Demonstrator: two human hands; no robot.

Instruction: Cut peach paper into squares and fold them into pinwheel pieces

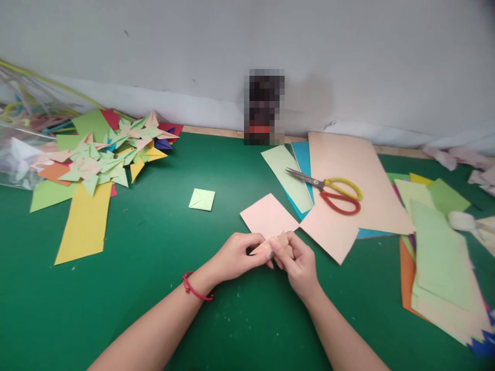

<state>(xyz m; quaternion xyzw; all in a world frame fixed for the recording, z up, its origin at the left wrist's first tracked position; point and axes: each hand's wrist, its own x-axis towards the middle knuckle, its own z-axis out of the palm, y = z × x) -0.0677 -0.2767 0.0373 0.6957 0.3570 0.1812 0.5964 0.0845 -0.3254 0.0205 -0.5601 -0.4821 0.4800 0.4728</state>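
Note:
Both hands meet at the front middle of the green table. Between them is a small folded piece of peach paper, partly hidden by the fingers. My left hand pinches its left end, where a pointed tip shows. On the other side my right hand grips it, thumb pressed on top. Just beyond the hands lies a pink paper square, its corner touching a second pink square. A small folded light green square rests farther left.
Scissors with yellow and red handles lie on paper sheets at the right. Folded paper stars pile up at the left, with a yellow strip in front. Stacked coloured paper covers the far right. A blurred-out dark object leans on the wall.

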